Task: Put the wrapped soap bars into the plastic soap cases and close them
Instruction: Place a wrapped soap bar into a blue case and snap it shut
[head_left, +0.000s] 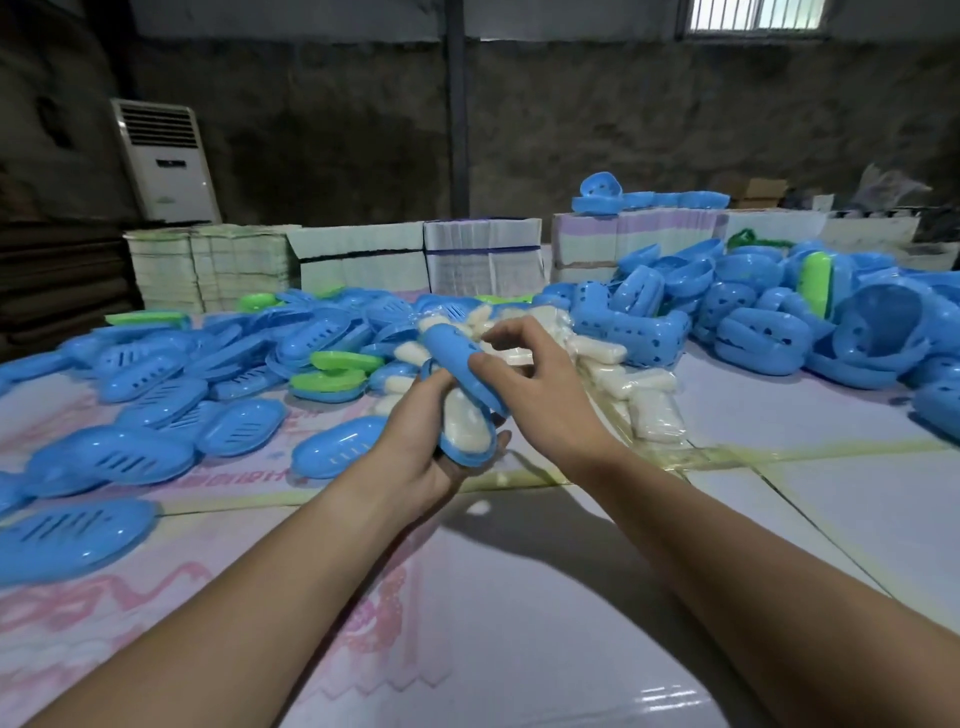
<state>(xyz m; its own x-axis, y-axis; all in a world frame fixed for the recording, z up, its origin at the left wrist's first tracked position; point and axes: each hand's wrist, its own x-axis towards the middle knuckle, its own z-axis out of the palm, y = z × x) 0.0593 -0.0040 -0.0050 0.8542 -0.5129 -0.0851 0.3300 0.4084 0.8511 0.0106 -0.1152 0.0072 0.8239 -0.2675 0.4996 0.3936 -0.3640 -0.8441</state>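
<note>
A: What are you working on, and where?

B: Your tabletop (519, 597) is covered in glossy white and pink printed sheets joined with yellowish tape. Behind it runs a dark, rough wall with a barred window (756, 14) at top right and a white standing air conditioner (166, 161) at the left.

A: What can't you make out?

B: The far edge of the tabletop is hidden by bundled stacks of flat cartons (415, 260). The print on the sheets is too blurred to read, and both your forearms run out of the bottom of the view.

A: And around your hands?

B: Closed blue soap cases (156, 405) lie spread at your left, a few with green lids. Open cases (769, 322) are heaped at your right. Between them sits a pile of wrapped soap bars (623, 379), partly behind your hands.

A: The hands themselves?

B: Your left hand (421, 447) cups the blue case base (465, 457) from below, fingers curled round it, with a wrapped soap bar (465, 423) lying inside. Your right hand (530, 374) pinches the hinged lid (457, 358), thumb on top, the lid tilted partway over the bar and not down.
</note>
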